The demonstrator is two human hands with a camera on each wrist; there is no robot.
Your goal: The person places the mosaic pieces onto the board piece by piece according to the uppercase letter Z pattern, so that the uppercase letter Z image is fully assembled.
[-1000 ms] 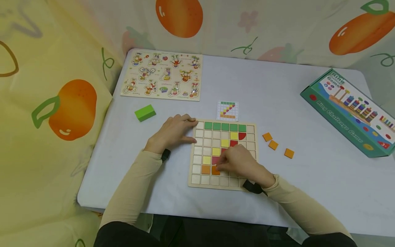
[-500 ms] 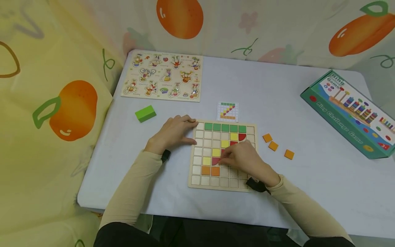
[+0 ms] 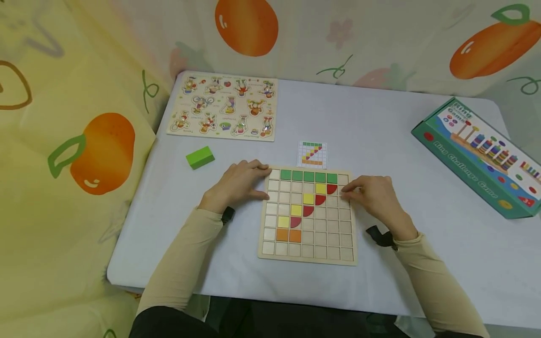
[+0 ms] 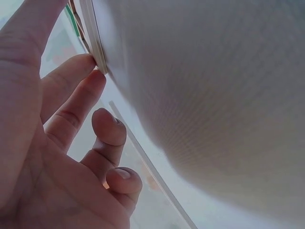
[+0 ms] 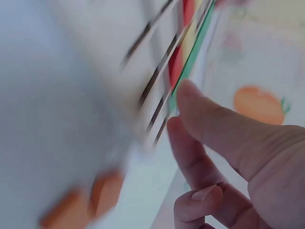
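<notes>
A wooden grid board lies flat with a top row of green tiles, a diagonal of yellow squares and red quarter-circle tiles, and two orange squares low down. My left hand touches the board's left edge with thumb and fingertips. My right hand hangs over its right edge, thumb and index finger close together, nothing visible between them. Loose orange tiles lie on the table in the right wrist view; in the head view this hand hides them.
A pattern card lies just beyond the board. Farther left are a green block and a wooden picture puzzle. A green game box stands on the right. Printed curtains border the table's back and left.
My right hand has risen from the orange squares in the board and moved right, past the board's edge, over the loose orange tiles. The left hand stays at the left edge.
</notes>
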